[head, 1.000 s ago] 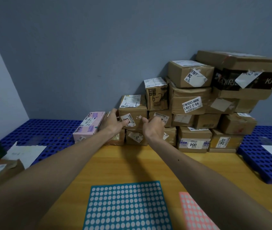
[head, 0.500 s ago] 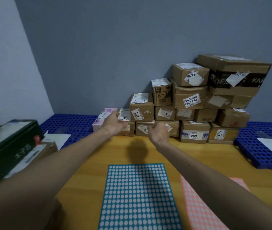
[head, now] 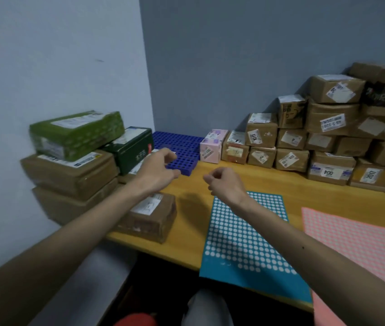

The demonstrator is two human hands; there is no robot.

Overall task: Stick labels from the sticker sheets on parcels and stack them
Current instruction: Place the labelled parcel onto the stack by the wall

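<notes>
The stacked parcels [head: 290, 142] stand against the back wall at the right, I think to keep them away from the working place. The blue sticker sheet [head: 245, 238] and the pink sheet [head: 360, 250] lie flat near the person – easy to peel from. More parcels [head: 69, 165] are piled at the left, and one brown parcel [head: 149, 217] lies at the table [head: 191, 215] edge, probably the next to label. The left hand [head: 159, 169] hovers near the blue grid tray [head: 177, 144], fingers half bent and apart, holding nothing. The right hand [head: 224, 182] hangs just beyond the blue sheet – fingers curled in, nothing visible between them.
</notes>
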